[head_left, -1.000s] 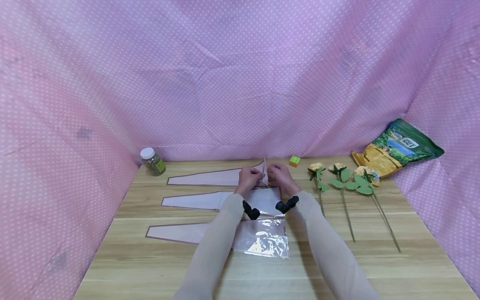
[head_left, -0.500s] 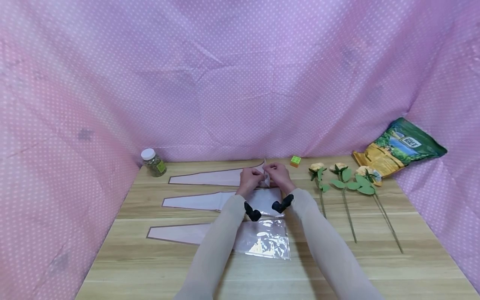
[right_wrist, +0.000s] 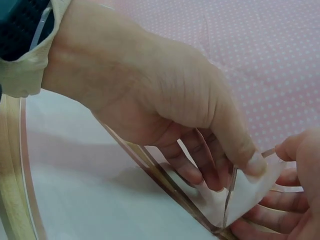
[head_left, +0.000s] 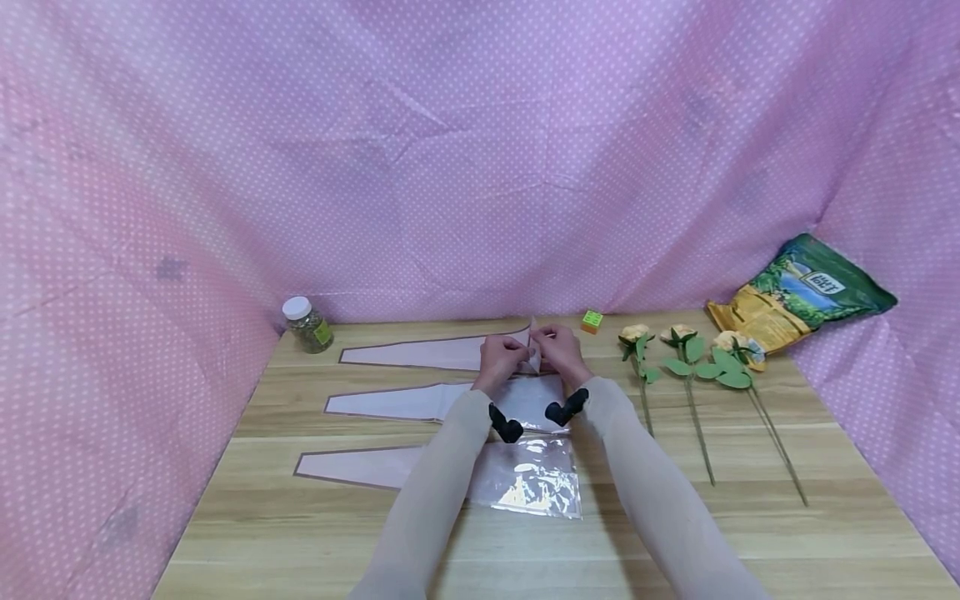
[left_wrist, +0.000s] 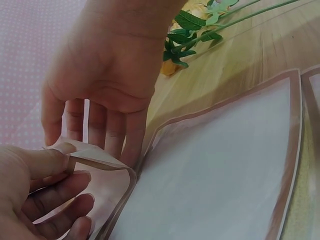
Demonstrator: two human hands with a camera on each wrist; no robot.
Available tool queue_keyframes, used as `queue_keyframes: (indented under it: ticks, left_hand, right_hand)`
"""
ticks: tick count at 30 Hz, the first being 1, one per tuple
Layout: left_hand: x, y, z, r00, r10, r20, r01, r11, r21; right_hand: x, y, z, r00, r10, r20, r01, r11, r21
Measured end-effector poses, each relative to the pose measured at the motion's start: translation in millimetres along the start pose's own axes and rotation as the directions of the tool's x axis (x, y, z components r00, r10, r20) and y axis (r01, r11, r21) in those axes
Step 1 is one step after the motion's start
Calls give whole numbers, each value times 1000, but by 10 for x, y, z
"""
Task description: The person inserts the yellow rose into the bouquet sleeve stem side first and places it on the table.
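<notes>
Three tapered translucent plastic flower sleeves with brown borders lie side by side. Both hands are at the wide end of the far flower sleeve [head_left: 420, 353], which is bent upright there. My left hand [left_wrist: 37, 195] pinches its edge between thumb and forefinger, the other fingers loosely curled. Facing it, my right hand [left_wrist: 102, 65] holds the same raised edge, thumb on one side and long fingers behind the film. The right wrist view shows the lifted corner [right_wrist: 250, 192] between the hands. Beneath the forearms are the middle flower sleeve [head_left: 390, 403] and the near flower sleeve [head_left: 352, 465].
Several yellow artificial roses [head_left: 688, 375] with long stems lie on the wooden table [head_left: 247, 533] to the right. A green and yellow bag [head_left: 802, 292] leans at the back right. A small green and orange block [head_left: 591, 322] and a white-lidded jar [head_left: 307, 325] stand along the back.
My right hand has moved slightly left onto the raised edge, and its fingers have closed on the film. The left hand keeps its pinch; the head view has shifted slightly.
</notes>
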State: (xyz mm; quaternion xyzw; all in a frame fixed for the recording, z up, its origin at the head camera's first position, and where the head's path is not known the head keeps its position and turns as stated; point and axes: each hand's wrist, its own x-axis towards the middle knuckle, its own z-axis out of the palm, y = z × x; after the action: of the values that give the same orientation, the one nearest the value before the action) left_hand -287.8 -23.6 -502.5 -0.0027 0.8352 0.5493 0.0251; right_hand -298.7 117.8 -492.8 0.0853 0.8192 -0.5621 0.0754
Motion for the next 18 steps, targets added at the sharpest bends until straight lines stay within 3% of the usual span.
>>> queue_keyframes:
  ticks: [10, 18]
  left_hand:
    - [6, 6, -3, 998, -44, -47, 42, 998, -50]
    - [4, -6, 10, 996, -50, -75, 47, 998, -35]
  right_hand:
    - [-14, 14, -77, 1000, 20, 14, -21, 999, 34]
    - [-15, 62, -113, 999, 51, -19, -49, 995, 84]
